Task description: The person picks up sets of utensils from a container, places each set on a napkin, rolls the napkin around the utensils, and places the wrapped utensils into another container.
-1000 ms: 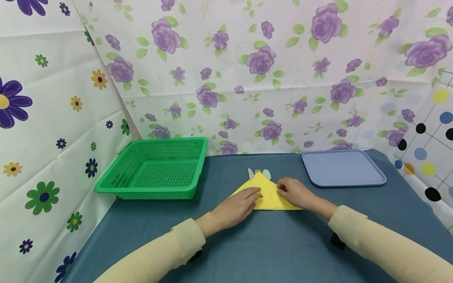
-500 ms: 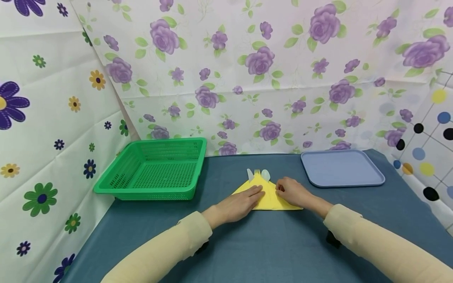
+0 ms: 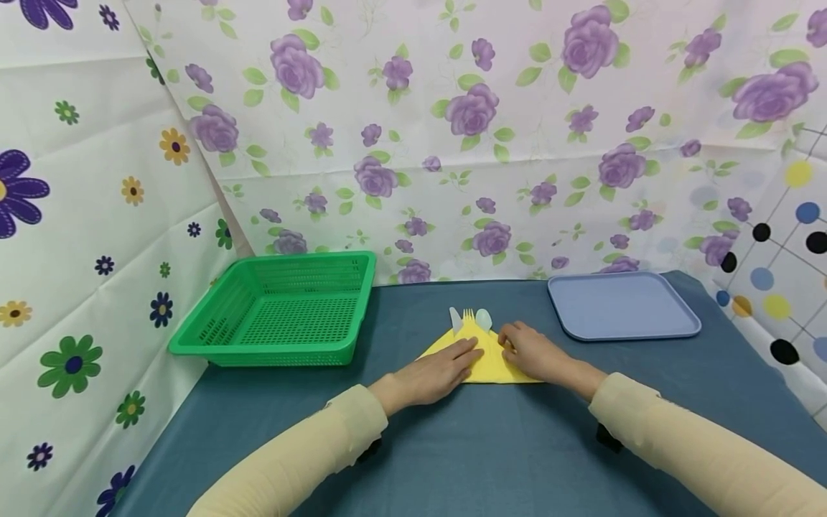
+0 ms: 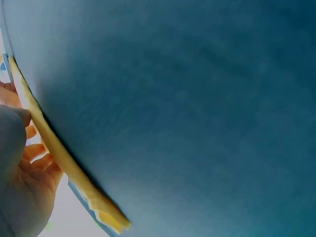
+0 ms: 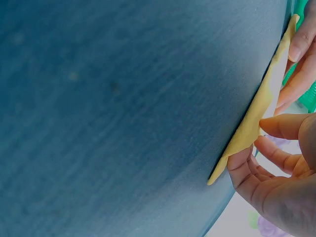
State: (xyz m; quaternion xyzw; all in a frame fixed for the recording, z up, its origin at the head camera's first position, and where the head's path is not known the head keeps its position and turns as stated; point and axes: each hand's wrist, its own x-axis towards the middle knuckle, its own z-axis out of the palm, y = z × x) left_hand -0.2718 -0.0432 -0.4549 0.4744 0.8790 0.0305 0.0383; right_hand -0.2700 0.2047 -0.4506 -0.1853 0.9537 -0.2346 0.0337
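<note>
A yellow napkin (image 3: 494, 365), folded to a triangle, lies on the blue-covered table with its point away from me. From under its top stick out a pale plastic knife (image 3: 455, 319), a yellow fork (image 3: 468, 314) and a pale spoon (image 3: 483, 319). My left hand (image 3: 438, 370) rests on the napkin's left side, fingers extended across it. On the right side, my right hand (image 3: 535, 352) has its fingers curled and pinches the napkin's edge. The right wrist view shows that hand's thumb (image 5: 279, 126) touching the yellow cloth, with fingers curled at its border.
A green plastic basket (image 3: 271, 349) stands at the back left of the table (image 3: 491, 459). At the back right lies a light blue tray (image 3: 623, 307). Flowered cloth (image 3: 426, 108) hangs behind the table.
The napkin's right corner has drawn inward to the left, and my right hand has shifted slightly left. My left hand has settled farther onto the napkin; the cutlery stays in place.
</note>
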